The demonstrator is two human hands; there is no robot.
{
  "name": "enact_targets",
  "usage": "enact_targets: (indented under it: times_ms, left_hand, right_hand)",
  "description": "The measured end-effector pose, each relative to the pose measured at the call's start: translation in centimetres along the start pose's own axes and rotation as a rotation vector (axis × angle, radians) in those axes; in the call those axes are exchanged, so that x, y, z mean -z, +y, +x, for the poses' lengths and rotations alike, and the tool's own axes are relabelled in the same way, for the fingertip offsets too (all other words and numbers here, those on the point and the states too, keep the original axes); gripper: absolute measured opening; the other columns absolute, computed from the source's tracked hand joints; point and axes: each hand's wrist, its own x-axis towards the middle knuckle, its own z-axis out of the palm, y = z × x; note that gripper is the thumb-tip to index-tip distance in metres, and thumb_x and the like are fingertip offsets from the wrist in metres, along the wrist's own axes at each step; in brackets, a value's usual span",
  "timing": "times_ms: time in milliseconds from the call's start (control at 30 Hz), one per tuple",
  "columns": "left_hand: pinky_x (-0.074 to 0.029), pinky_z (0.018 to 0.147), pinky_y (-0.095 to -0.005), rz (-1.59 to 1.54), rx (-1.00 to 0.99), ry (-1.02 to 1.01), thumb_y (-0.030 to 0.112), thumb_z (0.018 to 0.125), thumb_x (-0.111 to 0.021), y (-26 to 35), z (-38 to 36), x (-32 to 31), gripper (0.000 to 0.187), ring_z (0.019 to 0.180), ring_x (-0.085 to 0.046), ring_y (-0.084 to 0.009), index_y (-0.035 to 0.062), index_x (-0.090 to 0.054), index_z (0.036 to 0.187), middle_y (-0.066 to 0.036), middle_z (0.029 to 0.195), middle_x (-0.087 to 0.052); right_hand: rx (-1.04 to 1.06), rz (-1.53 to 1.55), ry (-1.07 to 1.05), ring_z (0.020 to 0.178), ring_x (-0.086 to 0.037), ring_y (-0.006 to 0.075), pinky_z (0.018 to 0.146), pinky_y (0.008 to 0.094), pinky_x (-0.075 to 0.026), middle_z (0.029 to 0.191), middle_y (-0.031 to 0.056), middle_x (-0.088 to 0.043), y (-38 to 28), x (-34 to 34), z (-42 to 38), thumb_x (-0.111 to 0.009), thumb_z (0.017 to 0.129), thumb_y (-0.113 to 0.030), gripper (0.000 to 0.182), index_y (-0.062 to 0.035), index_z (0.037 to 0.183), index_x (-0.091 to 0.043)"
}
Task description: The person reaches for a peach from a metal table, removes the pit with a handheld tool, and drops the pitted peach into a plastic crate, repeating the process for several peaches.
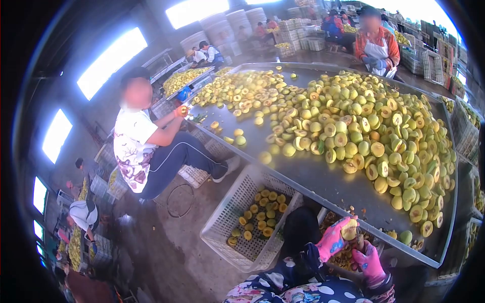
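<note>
Pink-gloved left hand [333,240], holding 1 cut yellow-green fruit [349,230]; pink-gloved right hand [371,262], gripping 1 slim tool [359,239], liable to slip on juice.

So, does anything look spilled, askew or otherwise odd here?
A thin hoop lies loose on the floor by the seated co-worker, with no visible use. Small scraps sit on the metal table near the left hand, looking like stray debris. Nothing else stands out.

Pink gloves [334,241] have blue spots. The fruit [377,149] is yellow and green. Dark blue clothes [323,294] have white dots.
</note>
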Motion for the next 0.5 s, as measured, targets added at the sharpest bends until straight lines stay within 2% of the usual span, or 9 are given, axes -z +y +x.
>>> enact_targets:
  times_ms: [100, 200, 300, 400, 433, 467, 500]
  left_hand:
    - [-0.04, 0.099, -0.0288, 0.033, 0.033, 0.01, -0.012, 0.077, -0.058, 0.6, 0.0, 0.0, 0.057, 0.119, -0.051, -0.0221, -0.0027, -0.041, 0.13, -0.014, 0.132, -0.049]
    - [-0.043, 0.097, -0.0293, -0.032, 0.005, 0.021, 0.0, 0.085, -0.056, -0.5, 0.0, -0.3, 0.046, 0.114, -0.054, -0.0222, -0.001, -0.043, 0.129, -0.014, 0.128, -0.051]
    - [-0.046, 0.091, -0.0307, -1.175, 0.489, 0.068, 0.018, 0.094, -0.05, -1.7, 0.7, -0.1, 0.038, 0.105, -0.058, -0.022, 0.002, -0.046, 0.128, -0.012, 0.122, -0.054]
    - [-0.049, 0.087, -0.0319, -0.991, 0.454, 0.117, 0.032, 0.097, -0.043, -2.7, 0.4, -0.8, 0.041, 0.097, -0.059, -0.0215, 0.0039, -0.048, 0.127, -0.011, 0.116, -0.056]
    - [-0.049, 0.082, -0.0294, -1.146, 0.558, 0.109, 0.027, 0.095, -0.047, -2.2, 0.5, -0.7, 0.037, 0.097, -0.058, -0.018, 0.0043, -0.051, 0.124, -0.008, 0.108, -0.059]
    - [-0.05, 0.082, -0.0324, -1.237, 0.561, 0.075, 0.029, 0.095, -0.048, -2.6, 0.8, -0.8, 0.037, 0.096, -0.059, -0.0192, 0.0036, -0.052, 0.122, -0.008, 0.104, -0.059]
    - [-0.05, 0.083, -0.0328, -1.16, 0.548, 0.112, 0.03, 0.095, -0.049, -3.2, 1.0, -0.9, 0.038, 0.095, -0.059, -0.0191, 0.0032, -0.052, 0.121, -0.008, 0.104, -0.059]
  right_hand:
    - [0.002, -0.002, -0.02, 0.046, -0.05, 0.0088, 0.043, 0.0202, -0.041, 0.067, 0.0028, -0.056, 0.2, 0.0, 0.1, -0.056, 0.086, -0.012, 0.017, -0.0022, 0.098, -0.049]
    - [-0.002, -0.034, -0.022, 0.046, -0.05, 0.0089, 0.043, 0.0202, -0.041, 0.066, 0.0028, -0.056, 0.2, 0.0, 0.1, -0.055, 0.086, -0.012, 0.017, -0.0022, 0.098, -0.049]
    - [-0.022, -0.068, -0.015, 0.046, -0.05, 0.009, 0.043, 0.0203, -0.041, 0.066, 0.0027, -0.056, 0.0, -0.4, 0.0, -0.054, 0.085, -0.011, 0.017, -0.0017, 0.099, -0.049]
    - [-0.062, -0.072, -0.026, 0.046, -0.051, 0.0093, 0.044, 0.0207, -0.041, 0.067, 0.0028, -0.056, 0.0, -0.5, -0.3, -0.055, 0.084, -0.012, 0.022, -0.0006, 0.103, -0.05]
    - [-0.062, -0.057, -0.035, 0.047, -0.051, 0.0094, 0.044, 0.021, -0.042, 0.067, 0.0028, -0.056, 0.6, -0.3, -0.4, -0.056, 0.084, -0.012, 0.025, -0.0002, 0.105, -0.05]
    - [-0.04, -0.041, -0.048, 0.047, -0.052, 0.0096, 0.044, 0.0212, -0.042, 0.068, 0.0029, -0.057, 0.9, -0.2, 0.2, -0.056, 0.084, -0.013, 0.027, 0.0002, 0.107, -0.05]
    - [-0.016, -0.053, -0.097, 0.049, -0.054, 0.01, 0.044, 0.022, -0.043, 0.07, 0.003, -0.057, 1.1, 0.2, 0.5, -0.058, 0.083, -0.014, 0.032, 0.0001, 0.111, -0.05]
